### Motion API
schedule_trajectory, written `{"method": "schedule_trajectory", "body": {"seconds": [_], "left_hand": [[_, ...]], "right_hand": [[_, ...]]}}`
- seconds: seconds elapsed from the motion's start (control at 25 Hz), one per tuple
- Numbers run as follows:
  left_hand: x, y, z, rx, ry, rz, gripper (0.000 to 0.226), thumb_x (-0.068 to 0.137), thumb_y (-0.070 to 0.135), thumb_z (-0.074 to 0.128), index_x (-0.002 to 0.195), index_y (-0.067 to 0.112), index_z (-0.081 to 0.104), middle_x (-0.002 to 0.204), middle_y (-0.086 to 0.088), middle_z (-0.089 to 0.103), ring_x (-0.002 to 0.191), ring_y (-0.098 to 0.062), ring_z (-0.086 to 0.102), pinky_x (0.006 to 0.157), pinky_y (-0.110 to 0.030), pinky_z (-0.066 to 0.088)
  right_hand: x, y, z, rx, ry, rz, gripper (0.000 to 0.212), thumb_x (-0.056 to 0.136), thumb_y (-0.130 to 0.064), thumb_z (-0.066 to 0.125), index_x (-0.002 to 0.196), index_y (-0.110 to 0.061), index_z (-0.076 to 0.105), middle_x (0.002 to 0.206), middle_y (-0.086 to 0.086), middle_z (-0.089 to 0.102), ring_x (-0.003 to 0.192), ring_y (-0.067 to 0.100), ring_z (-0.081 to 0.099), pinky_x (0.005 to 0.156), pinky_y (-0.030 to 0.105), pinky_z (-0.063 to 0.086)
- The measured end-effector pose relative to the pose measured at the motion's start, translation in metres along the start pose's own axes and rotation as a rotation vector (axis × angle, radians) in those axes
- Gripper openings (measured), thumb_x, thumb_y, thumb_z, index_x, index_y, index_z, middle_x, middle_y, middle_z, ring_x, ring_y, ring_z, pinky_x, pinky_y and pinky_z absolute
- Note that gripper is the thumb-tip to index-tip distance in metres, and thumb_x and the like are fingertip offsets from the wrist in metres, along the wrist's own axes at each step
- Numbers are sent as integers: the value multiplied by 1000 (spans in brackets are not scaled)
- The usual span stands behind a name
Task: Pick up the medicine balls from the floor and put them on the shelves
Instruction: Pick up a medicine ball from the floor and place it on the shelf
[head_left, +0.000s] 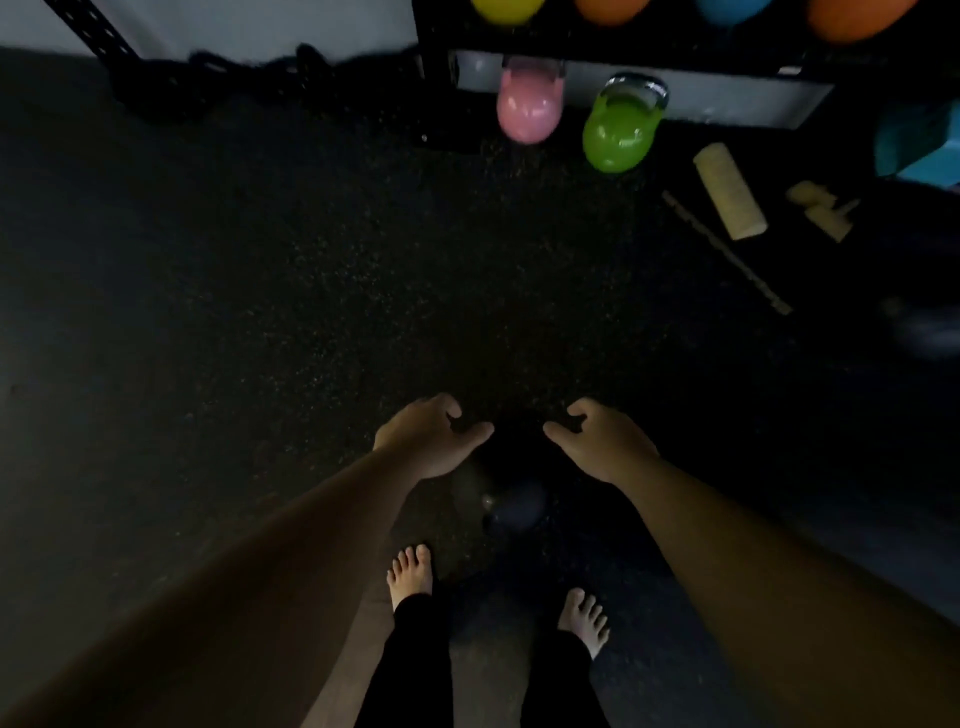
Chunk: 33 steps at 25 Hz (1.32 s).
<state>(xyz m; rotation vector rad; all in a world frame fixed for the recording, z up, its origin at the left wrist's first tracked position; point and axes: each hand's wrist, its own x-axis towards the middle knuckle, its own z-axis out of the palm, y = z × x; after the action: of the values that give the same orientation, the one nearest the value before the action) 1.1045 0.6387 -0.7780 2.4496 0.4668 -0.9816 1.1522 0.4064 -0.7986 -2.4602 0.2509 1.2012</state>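
A dark medicine ball (515, 501) lies on the black rubber floor just ahead of my bare feet; it is dim and hard to make out. My left hand (431, 436) and my right hand (602, 441) hover over its far upper side, fingers curved and apart, thumbs pointing at each other. I cannot tell whether either hand touches it. At the top, the black shelf rack (571, 52) holds a yellow ball (506, 10), an orange ball (610, 10), a blue ball (727, 10) and another orange ball (852, 18).
A pink kettlebell (529, 109) and a green kettlebell (621, 132) stand on the floor below the rack. To the right lie a pale foam roller (730, 192), small wooden pieces (821, 208) and a thin stick (727, 254). A dark rope (208, 83) lies at the back left.
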Motion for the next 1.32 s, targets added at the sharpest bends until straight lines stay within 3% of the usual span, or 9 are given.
{"method": "schedule_trajectory", "body": {"seconds": [0.12,0.24,0.48,0.6,0.76,0.88,1.0,1.2,1.32], "left_hand": [[82,-41,64,-72,-56,-70,93,70,95,45,137,30,59,123,2,69,109,-21,66,90,-40,56],[168,-79,138,-200,-78,-157,100,72,94,49,148,28,53,139,-5,64,122,-26,63,93,-39,54],[288,-116,270,-531,-137,-375,126,61,105,46,158,24,44,157,-15,50,136,-39,54,110,-52,49],[306,-125,301,-804,-230,-529,137,55,103,59,161,20,38,163,-17,44,144,-42,47,118,-55,38],[293,-125,301,-939,-216,-577,137,43,96,72,158,30,42,157,-15,50,127,-38,57,102,-51,47],[264,-110,265,-988,-133,-489,123,41,97,69,147,37,52,127,0,60,90,-17,57,70,-31,45],[237,-83,192,-1019,-43,-414,112,49,94,69,146,39,54,106,8,59,84,-14,58,61,-28,44],[166,-19,-10,-1037,148,-207,119,50,95,66,152,37,49,126,-4,60,88,-18,59,68,-32,50],[101,20,-153,-1014,280,-47,110,64,90,69,157,36,44,151,-7,55,114,-29,61,74,-33,49]], "right_hand": [[83,21,77,78,-65,21,68,92,-67,60,147,-28,49,144,5,58,124,28,58,97,42,51],[169,44,150,143,-39,43,74,91,-70,59,151,-28,47,147,8,56,130,32,55,101,45,49],[292,83,249,283,4,136,102,76,-92,48,158,-32,38,160,13,40,141,40,42,112,54,42],[311,85,273,401,-50,186,116,63,-102,45,156,-33,43,157,9,45,138,36,46,114,51,39],[296,84,272,559,-23,196,109,57,-96,58,148,-35,52,146,4,55,127,29,54,108,49,46],[262,66,238,602,26,159,109,53,-93,59,147,-38,52,145,4,56,127,28,54,106,46,47],[228,20,180,619,111,92,106,57,-90,62,148,-38,51,149,3,53,130,28,52,107,45,46],[137,-98,24,642,263,-111,91,75,-83,66,152,-40,44,153,4,48,133,29,52,97,42,47],[52,-185,-84,663,426,-295,87,78,-79,68,151,-35,47,151,3,52,133,27,53,98,38,45]]}}
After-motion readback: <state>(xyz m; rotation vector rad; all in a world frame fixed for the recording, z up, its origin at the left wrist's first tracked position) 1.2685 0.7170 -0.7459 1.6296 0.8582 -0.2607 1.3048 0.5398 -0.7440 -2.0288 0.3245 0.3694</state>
